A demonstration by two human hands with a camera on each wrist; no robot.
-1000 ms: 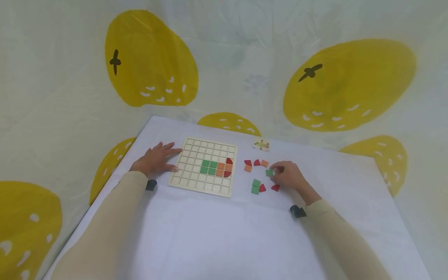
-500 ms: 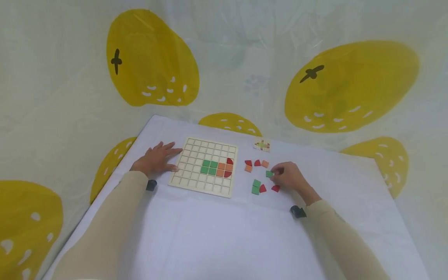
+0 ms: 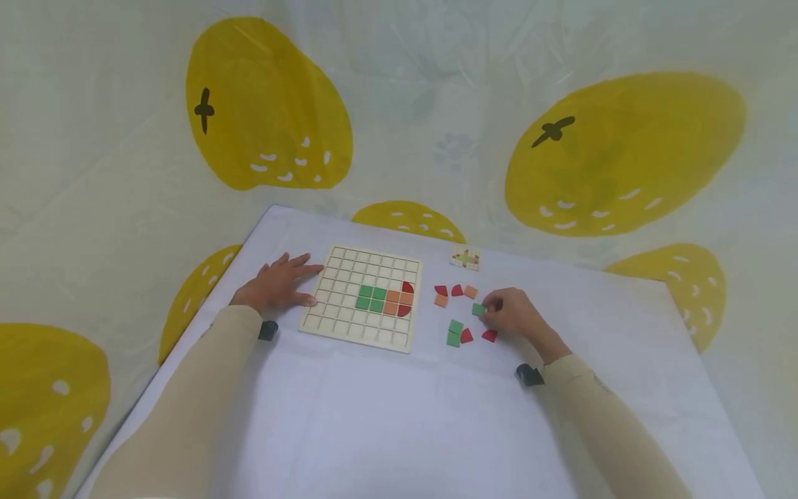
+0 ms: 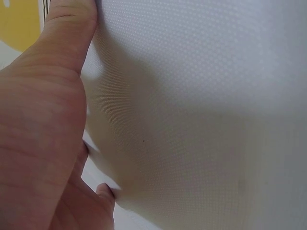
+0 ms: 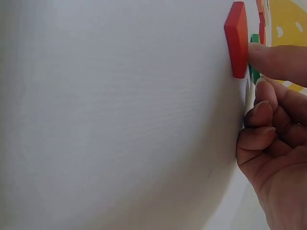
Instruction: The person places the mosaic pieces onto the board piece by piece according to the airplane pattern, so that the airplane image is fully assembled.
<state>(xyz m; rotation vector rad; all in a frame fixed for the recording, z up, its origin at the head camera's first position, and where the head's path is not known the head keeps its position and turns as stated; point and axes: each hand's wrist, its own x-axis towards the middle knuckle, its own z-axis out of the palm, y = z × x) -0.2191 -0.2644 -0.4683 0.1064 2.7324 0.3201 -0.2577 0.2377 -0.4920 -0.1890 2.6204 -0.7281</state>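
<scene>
My right hand (image 3: 514, 312) pinches a small green square tile (image 3: 478, 309) between thumb and index finger, among loose pieces right of the board. In the right wrist view this green tile (image 5: 255, 38) shows edge-on at the fingertips, with the other fingers curled beneath and a red quarter-circle piece (image 5: 236, 40) lying closer to the camera. Fingers spread, my left hand (image 3: 271, 285) rests on the table, its thumb and index fingertips at the left edge of a wooden grid board (image 3: 343, 274). Green squares (image 3: 372, 299), orange squares (image 3: 398, 298) and red quarter-circles (image 3: 404, 310) fill part of the grid.
Near the pinched tile lie two green squares (image 3: 454, 333), orange squares (image 3: 471, 292) and several red quarter-circles (image 3: 457, 290). A small patterned card (image 3: 465, 257) lies behind them. The white-covered table (image 3: 374, 423) ends before a backdrop printed with yellow fruit (image 3: 274, 104).
The green tile at the right fingertips has shifted and turned very slightly. The left hand and the board stay in place.
</scene>
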